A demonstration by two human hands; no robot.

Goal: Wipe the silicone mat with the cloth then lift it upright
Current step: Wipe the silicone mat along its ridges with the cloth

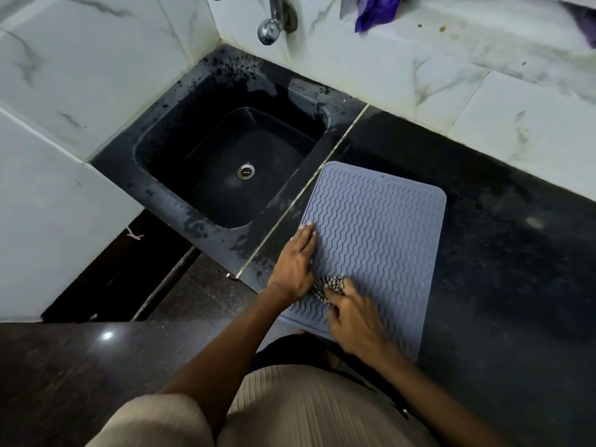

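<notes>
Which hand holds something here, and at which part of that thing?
The right hand grips the bunched checked cloth at its near end. The left hand holds nothing; it presses flat on the silicone mat.

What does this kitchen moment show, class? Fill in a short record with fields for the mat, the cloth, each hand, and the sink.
mat: grey silicone mat, ridged with wavy lines, flat on the black counter
cloth: checked cloth, bunched on the mat's near part
left hand: left hand rests flat on the mat's left edge, fingers straight
right hand: right hand grips the cloth
sink: black sink left of the mat, tap above
</notes>
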